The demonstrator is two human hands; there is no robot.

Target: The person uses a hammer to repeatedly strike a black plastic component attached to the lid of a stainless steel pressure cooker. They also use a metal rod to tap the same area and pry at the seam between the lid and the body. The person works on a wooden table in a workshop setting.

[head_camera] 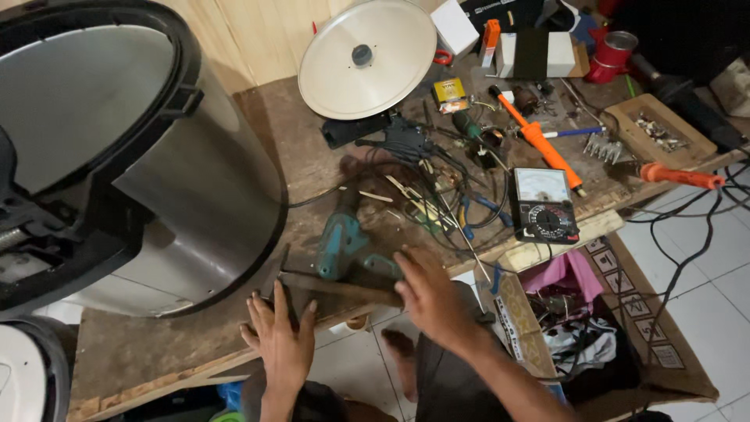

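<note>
Both hands rest at the near edge of the wooden workbench (156, 344). Left hand (283, 337) lies flat, palm down, fingers spread and pointing away from the body; it grips nothing, and its fingertips touch a dark flat piece at the left end of a hammer (344, 287). Right hand (432, 297) is loosely open, fingers bent down onto the hammer's wooden handle near its right end, touching it; I cannot tell whether they close around it.

That hammer lies with its long axis left to right, along the bench edge, directly beneath the two hands and spanning the gap between them. Its right half sits under the right hand, so that hand has the better hold of the handle.

Just beyond, touching or nearly touching the handle, lies a teal cordless drill (341, 238), pointing away. Farther back sits a tangle of wires and pliers, then an analogue multimeter (544, 205) to the right, an orange screwdriver (537, 137) and a round metal lid (367, 59). A large steel rice cooker (133, 156) on its side fills the left. A cardboard box (625, 312) stands on the floor to the right.
</note>
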